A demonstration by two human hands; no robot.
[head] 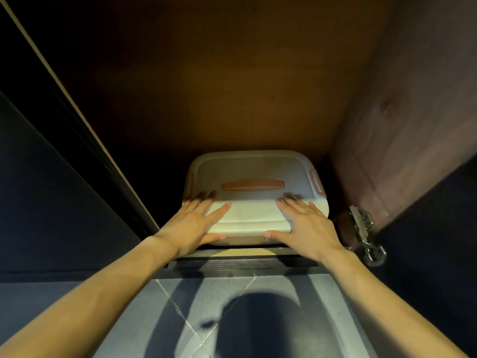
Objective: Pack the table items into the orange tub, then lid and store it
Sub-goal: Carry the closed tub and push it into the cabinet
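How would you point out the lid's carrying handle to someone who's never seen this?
Inside the dark wooden cupboard, find the tub's pale rectangular plastic lid. Centred on it lies a long, flat orange bar handle. Unlike the looped orange clip on the lid's right edge, it runs crosswise in the middle.

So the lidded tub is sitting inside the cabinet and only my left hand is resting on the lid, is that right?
Not quite: both hands are on the lid. The head view shows the left hand and the right hand lying flat, fingers straight, on its front part. The rest holds: the lidded tub sits inside the cabinet.
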